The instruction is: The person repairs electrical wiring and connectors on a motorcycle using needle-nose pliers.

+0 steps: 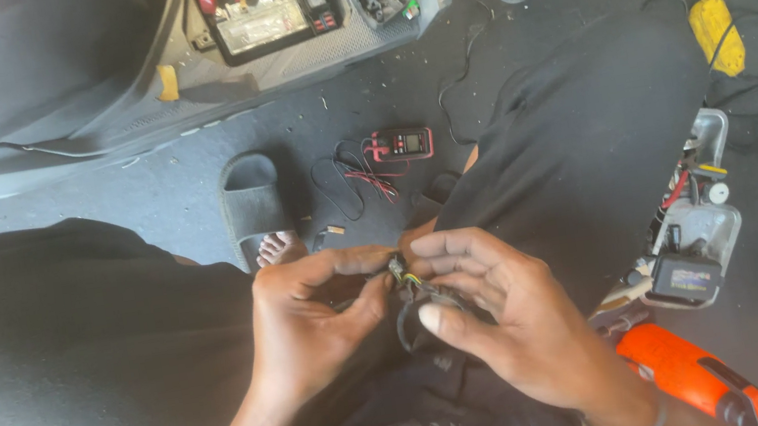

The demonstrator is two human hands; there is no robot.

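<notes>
Between our knees, our left hand and right hand pinch a small wired connector with fingertips closed on it. At four o'clock lies an orange power tool. Past a grey sandal, a red multimeter rests at twelve o'clock; farther off, a scooter's exposed battery.

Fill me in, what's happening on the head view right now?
A seated person holds a small wired connector between both hands: the left hand pinches it from one side, and the right hand from the other, its dark wires looping below. On the floor ahead lie a red multimeter with its leads, and a scooter's open battery compartment. An orange drill lies by the right wrist.
</notes>
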